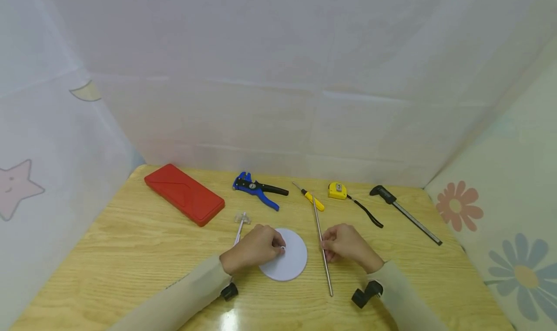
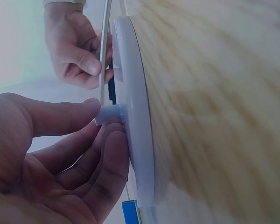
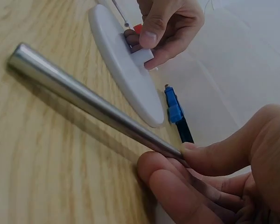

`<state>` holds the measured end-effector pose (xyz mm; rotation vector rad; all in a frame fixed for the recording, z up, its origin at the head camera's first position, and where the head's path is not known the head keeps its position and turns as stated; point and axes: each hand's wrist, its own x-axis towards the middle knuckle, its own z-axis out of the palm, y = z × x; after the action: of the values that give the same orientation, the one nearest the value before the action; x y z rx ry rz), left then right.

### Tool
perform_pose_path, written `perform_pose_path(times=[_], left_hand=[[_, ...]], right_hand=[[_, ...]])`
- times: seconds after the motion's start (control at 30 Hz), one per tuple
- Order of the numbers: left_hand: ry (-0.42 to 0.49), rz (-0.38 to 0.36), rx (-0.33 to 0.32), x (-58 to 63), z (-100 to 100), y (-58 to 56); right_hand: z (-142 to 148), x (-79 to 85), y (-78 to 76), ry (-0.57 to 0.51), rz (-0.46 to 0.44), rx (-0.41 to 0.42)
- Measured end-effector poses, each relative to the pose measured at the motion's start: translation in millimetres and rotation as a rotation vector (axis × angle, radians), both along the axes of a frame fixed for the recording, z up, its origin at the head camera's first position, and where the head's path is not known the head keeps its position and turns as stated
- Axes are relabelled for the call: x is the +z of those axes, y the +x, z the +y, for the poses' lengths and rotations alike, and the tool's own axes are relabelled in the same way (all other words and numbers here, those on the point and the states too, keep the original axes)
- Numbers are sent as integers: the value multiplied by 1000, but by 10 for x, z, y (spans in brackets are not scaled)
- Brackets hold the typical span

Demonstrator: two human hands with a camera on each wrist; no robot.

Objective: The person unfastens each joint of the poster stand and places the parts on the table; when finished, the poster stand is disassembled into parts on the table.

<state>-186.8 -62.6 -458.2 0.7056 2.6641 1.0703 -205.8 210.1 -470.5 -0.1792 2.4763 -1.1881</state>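
Note:
A round white base (image 1: 296, 261) lies flat on the wooden table in front of me. From its middle rises a short white hollow post (image 2: 111, 113), which my left hand (image 1: 261, 246) pinches between thumb and fingers. To the right, my right hand (image 1: 348, 246) grips a thin metal rod (image 1: 328, 270) near its middle, thumb against fingers. In the right wrist view the rod (image 3: 98, 109) slants low over the table and casts a shadow on it. The rod is apart from the post in the head view.
Just left of my left hand lies a white stick with a clear end piece (image 1: 242, 218). Along the back are a red case (image 1: 184, 195), blue wire strippers (image 1: 256, 188), a yellow-handled screwdriver (image 1: 315, 203), a yellow tape measure (image 1: 337, 190) and a black-headed caliper (image 1: 409, 215).

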Motion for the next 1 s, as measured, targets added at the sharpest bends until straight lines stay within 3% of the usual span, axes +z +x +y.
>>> perform_pose_path(times=[0.2, 0.53, 1.0], left_hand=[[4, -21, -6, -16, 1, -3], [5, -12, -6, -30, -10, -23], [16, -49, -2, -38, -14, -41]], right_hand=[[36, -50, 12, 12, -55, 19], [79, -78, -56, -114, -146, 55], [49, -96, -40, -106, -165, 47]])
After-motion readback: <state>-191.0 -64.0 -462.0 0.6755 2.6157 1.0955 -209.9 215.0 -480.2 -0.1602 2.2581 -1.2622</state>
